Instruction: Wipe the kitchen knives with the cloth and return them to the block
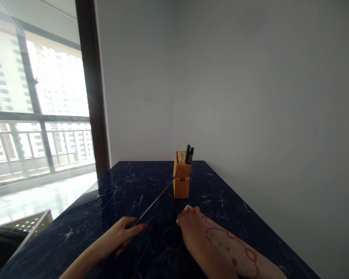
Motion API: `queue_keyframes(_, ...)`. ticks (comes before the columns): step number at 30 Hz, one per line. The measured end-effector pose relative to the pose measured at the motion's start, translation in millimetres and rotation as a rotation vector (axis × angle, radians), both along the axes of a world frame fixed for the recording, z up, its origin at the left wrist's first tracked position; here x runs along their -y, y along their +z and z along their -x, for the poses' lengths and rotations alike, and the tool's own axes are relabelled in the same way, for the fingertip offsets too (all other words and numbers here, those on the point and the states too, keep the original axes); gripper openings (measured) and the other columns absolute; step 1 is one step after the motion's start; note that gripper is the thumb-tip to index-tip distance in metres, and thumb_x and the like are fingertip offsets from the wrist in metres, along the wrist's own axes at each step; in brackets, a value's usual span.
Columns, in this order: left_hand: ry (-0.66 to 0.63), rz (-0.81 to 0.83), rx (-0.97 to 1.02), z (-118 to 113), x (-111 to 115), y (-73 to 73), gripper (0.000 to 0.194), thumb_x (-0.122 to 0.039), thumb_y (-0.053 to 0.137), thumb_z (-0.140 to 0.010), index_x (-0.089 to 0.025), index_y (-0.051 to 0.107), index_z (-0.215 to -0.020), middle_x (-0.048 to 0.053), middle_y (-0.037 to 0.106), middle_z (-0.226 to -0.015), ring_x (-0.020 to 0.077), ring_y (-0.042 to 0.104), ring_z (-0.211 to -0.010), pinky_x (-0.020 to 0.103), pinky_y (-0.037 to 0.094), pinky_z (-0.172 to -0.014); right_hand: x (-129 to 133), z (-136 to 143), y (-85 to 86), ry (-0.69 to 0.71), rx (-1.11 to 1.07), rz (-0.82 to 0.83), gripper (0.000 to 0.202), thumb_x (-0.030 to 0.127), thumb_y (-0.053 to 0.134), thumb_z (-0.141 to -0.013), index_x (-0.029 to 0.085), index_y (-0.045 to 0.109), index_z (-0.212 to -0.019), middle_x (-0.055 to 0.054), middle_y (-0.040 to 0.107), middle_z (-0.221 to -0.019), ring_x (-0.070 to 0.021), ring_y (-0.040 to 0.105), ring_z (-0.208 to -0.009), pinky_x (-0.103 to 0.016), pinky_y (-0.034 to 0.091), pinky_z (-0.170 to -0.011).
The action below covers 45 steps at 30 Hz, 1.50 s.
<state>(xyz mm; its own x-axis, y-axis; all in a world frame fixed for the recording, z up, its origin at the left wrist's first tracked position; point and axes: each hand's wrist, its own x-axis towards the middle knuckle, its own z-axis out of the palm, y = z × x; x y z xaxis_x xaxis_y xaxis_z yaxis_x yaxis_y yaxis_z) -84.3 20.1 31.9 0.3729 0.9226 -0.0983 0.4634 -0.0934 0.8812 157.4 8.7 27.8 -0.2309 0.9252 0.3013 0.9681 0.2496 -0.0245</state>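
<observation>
My left hand [125,234] is closed around the dark handle of a long knife [159,197]. Its thin blade, seen nearly edge-on, slants up and away to the right, and its tip overlaps the front of the wooden knife block [182,188] in view. Two black handles [189,154] stick up from the right side of the block, beside several slots. My right hand [190,224] has its fingers curled on the end of a whitish cloth with red markings [232,248]. The cloth stretches toward the lower right, partly behind my right forearm.
The dark blue marble-patterned table [145,182] extends to the far wall, with a grey wall [264,116] along its right side. A pale perforated basket or chair part [37,223] is beside the left edge. Glass doors [40,116] stand at left.
</observation>
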Motion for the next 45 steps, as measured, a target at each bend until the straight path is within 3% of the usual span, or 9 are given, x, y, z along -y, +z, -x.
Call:
queue_keyframes(9, 0.069, 0.123, 0.655, -23, -1, -10.2, 0.047, -0.059, 0.042, -0.076, -0.019, 0.041, -0.052, -0.008, 0.035, -0.034, 0.0057, 0.030, -0.026, 0.017, 0.026, -0.027, 20, 32, -2.1, 0.226, -0.621, -0.042, 0.019, 0.026, 0.044, -0.087, 0.021, 0.059, -0.097, -0.002, 0.060, -0.094, -0.0161, 0.052, -0.091, -0.027, 0.034, -0.082)
queue_keyframes(13, 0.066, -0.041, 0.588, -31, 9, -3.1, 0.047, -0.053, 0.037, -0.083, -0.016, 0.053, -0.060, -0.001, 0.055, -0.049, 0.0094, 0.049, -0.046, 0.019, 0.040, -0.046, 33, 43, -0.5, 0.403, -0.813, 0.242, 0.031, 0.044, 0.040, -0.087, 0.021, 0.061, -0.090, 0.000, 0.063, -0.084, -0.0146, 0.055, -0.079, -0.024, 0.037, -0.070)
queue_keyframes(18, 0.090, -0.179, 0.475, -32, 8, -20.0, 0.042, -0.054, 0.038, -0.082, -0.019, 0.062, -0.086, 0.001, 0.064, -0.079, 0.0175, 0.057, -0.078, 0.026, 0.044, -0.074, 36, 45, 1.7, 0.544, -1.051, 0.530, 0.039, 0.048, 0.052, -0.078, 0.018, 0.055, -0.103, 0.000, 0.062, -0.089, -0.0145, 0.057, -0.076, -0.021, 0.039, -0.061)
queue_keyframes(25, 0.015, -0.184, 0.334, -34, 7, -22.6, 0.047, -0.053, 0.043, -0.080, -0.021, 0.056, -0.111, 0.002, 0.063, -0.101, 0.0191, 0.055, -0.095, 0.026, 0.040, -0.085, 32, 43, 3.6, 0.365, -0.886, 0.323, 0.021, 0.030, 0.058, -0.071, 0.019, 0.058, -0.089, 0.003, 0.061, -0.076, -0.0120, 0.054, -0.068, -0.020, 0.034, -0.056)
queue_keyframes(28, 0.165, -0.120, 0.330, -29, -2, -20.6, 0.052, -0.063, 0.049, -0.070, -0.016, 0.064, -0.087, 0.002, 0.065, -0.075, 0.0172, 0.057, -0.070, 0.024, 0.043, -0.062, 27, 38, 2.5, 0.274, -0.805, 0.305, 0.017, 0.030, 0.057, -0.068, 0.020, 0.058, -0.082, 0.004, 0.058, -0.068, -0.0103, 0.051, -0.062, -0.019, 0.031, -0.052)
queue_keyframes(31, 0.289, -0.053, 0.386, -18, -14, -20.2, 0.059, -0.069, 0.037, -0.072, -0.017, 0.052, -0.047, -0.003, 0.046, -0.043, 0.0102, 0.041, -0.043, 0.022, 0.033, -0.044, 21, 30, 2.3, 0.259, -0.786, 0.316, 0.012, 0.026, 0.056, -0.066, 0.018, 0.055, -0.075, 0.005, 0.053, -0.063, -0.0083, 0.046, -0.058, -0.017, 0.028, -0.050)
queue_keyframes(35, 0.285, -0.042, 0.521, -8, -13, -16.1, 0.057, -0.065, 0.042, -0.072, -0.019, 0.037, -0.038, -0.008, 0.026, -0.033, 0.0057, 0.025, -0.034, 0.021, 0.025, -0.038, 15, 20, 0.5, 0.360, -0.791, 0.375, 0.013, 0.024, 0.057, -0.065, 0.017, 0.055, -0.076, 0.006, 0.050, -0.064, -0.0074, 0.044, -0.059, -0.016, 0.028, -0.049)
queue_keyframes(40, 0.460, 0.093, 0.589, -13, 4, -8.4, 0.039, -0.052, 0.064, -0.062, -0.013, 0.060, -0.067, -0.001, 0.058, -0.055, 0.0133, 0.055, -0.052, 0.023, 0.042, -0.050, 15, 16, 1.1, 0.452, -0.685, 0.423, 0.016, 0.027, 0.059, -0.068, 0.019, 0.058, -0.082, 0.006, 0.052, -0.066, -0.0080, 0.047, -0.060, -0.016, 0.032, -0.052)
queue_keyframes(45, 0.616, 0.058, 0.599, -15, 3, -7.6, 0.052, -0.050, 0.065, -0.063, -0.014, 0.057, -0.099, 0.005, 0.065, -0.092, 0.0202, 0.062, -0.082, 0.027, 0.050, -0.066, 23, 6, 28.2, 0.344, -0.494, 0.186, 0.042, 0.035, 0.069, -0.064, 0.022, 0.056, -0.102, -0.003, 0.050, -0.105, -0.0166, 0.049, -0.096, -0.024, 0.037, -0.083)
